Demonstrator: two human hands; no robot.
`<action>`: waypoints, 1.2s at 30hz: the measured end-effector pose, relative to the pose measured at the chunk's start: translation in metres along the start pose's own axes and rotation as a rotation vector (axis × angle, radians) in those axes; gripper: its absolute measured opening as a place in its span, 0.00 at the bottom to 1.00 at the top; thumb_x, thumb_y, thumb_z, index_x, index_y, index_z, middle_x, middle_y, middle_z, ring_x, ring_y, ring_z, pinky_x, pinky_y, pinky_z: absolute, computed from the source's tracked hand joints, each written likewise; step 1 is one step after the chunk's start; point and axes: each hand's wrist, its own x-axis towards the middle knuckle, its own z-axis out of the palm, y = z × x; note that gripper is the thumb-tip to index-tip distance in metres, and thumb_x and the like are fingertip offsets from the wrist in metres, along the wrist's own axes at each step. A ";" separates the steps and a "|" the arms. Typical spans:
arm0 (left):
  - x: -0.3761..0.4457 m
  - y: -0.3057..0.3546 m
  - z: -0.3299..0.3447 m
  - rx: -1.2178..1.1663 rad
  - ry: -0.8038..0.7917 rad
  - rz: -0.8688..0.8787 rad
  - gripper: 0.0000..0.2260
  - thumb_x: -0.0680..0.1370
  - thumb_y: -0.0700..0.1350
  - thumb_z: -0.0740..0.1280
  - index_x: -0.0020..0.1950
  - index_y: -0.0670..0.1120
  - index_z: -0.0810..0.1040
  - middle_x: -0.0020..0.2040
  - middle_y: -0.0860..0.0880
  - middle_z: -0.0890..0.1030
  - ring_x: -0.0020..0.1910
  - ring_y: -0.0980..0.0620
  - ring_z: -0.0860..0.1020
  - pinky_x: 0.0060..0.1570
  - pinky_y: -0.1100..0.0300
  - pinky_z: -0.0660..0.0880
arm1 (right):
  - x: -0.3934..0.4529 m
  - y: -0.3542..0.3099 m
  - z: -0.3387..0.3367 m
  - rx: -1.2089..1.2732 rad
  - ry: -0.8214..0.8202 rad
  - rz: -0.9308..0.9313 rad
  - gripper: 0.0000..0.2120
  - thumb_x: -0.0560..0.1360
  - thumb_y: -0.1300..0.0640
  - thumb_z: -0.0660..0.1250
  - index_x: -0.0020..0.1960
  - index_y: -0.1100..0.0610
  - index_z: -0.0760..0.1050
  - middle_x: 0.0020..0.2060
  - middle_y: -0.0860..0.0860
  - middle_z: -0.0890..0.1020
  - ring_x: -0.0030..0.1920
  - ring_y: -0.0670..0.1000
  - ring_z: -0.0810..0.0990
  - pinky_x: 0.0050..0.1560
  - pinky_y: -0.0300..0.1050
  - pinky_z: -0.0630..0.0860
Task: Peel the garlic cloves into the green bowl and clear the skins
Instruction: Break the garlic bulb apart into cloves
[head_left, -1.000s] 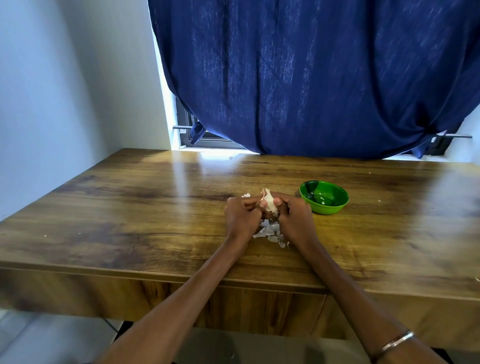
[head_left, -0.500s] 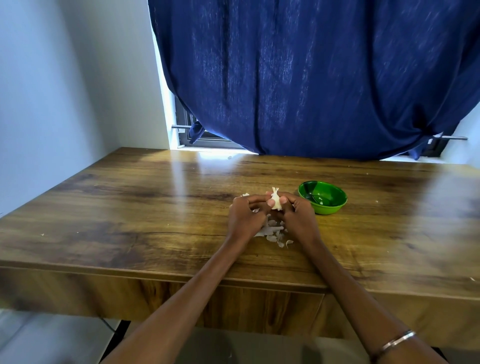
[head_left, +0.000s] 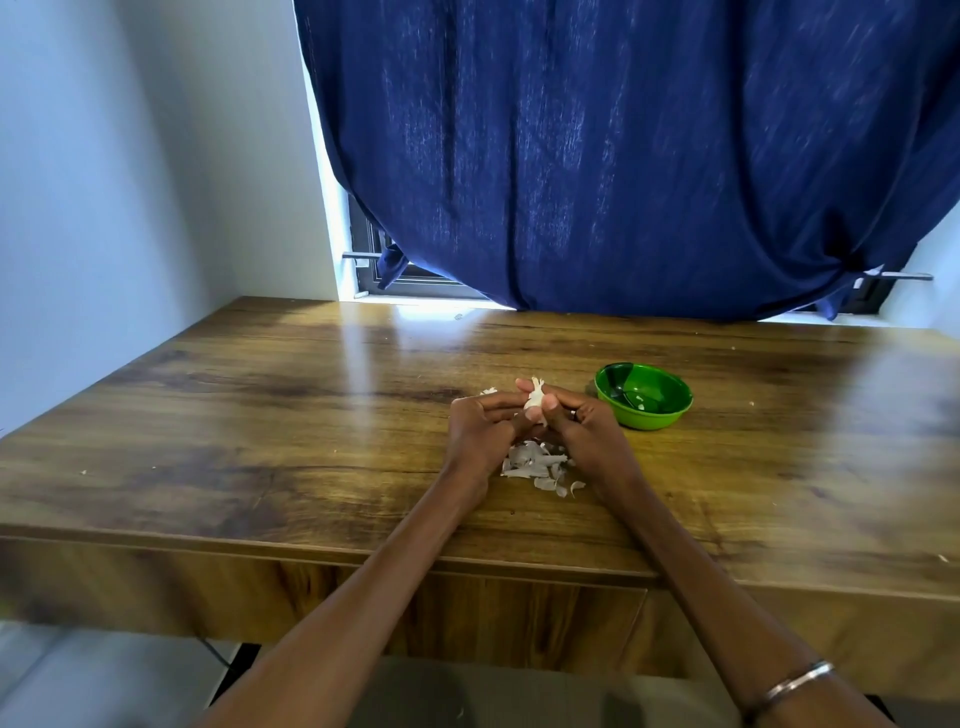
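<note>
My left hand and my right hand meet over the middle of the wooden table. Between their fingertips I pinch a pale garlic clove with papery skin sticking up from its top. A heap of white garlic skins lies on the table just below and between my wrists. The green bowl stands to the right of my right hand, a small gap away, with a few pale pieces inside.
A dark blue curtain hangs behind the table's far edge, over a window. A white wall borders the table on the left. Small skin flecks lie scattered on the wood. A metal bangle circles my right wrist.
The clove's loose skin is shorter at the top than a second ago. My hands stay together at the same spot above the skin heap, fingers shifted slightly.
</note>
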 end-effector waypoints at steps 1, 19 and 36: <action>0.000 0.000 0.000 -0.016 -0.001 -0.008 0.13 0.73 0.33 0.75 0.58 0.37 0.83 0.49 0.41 0.86 0.45 0.47 0.86 0.48 0.55 0.83 | 0.000 0.001 0.000 0.006 0.009 0.002 0.15 0.85 0.60 0.59 0.63 0.47 0.80 0.54 0.48 0.87 0.54 0.51 0.87 0.57 0.51 0.82; -0.003 -0.002 0.003 0.058 0.061 0.088 0.11 0.72 0.32 0.75 0.55 0.35 0.83 0.50 0.39 0.86 0.40 0.49 0.86 0.40 0.59 0.83 | 0.005 0.004 -0.006 0.169 -0.045 0.104 0.15 0.86 0.58 0.57 0.62 0.53 0.82 0.54 0.57 0.87 0.52 0.60 0.82 0.56 0.55 0.76; 0.005 -0.011 0.003 0.067 0.064 0.171 0.11 0.73 0.33 0.75 0.55 0.39 0.85 0.50 0.43 0.86 0.46 0.47 0.86 0.48 0.46 0.84 | 0.006 0.002 -0.006 0.300 0.046 0.120 0.15 0.86 0.60 0.54 0.53 0.60 0.80 0.46 0.52 0.88 0.49 0.52 0.87 0.49 0.43 0.84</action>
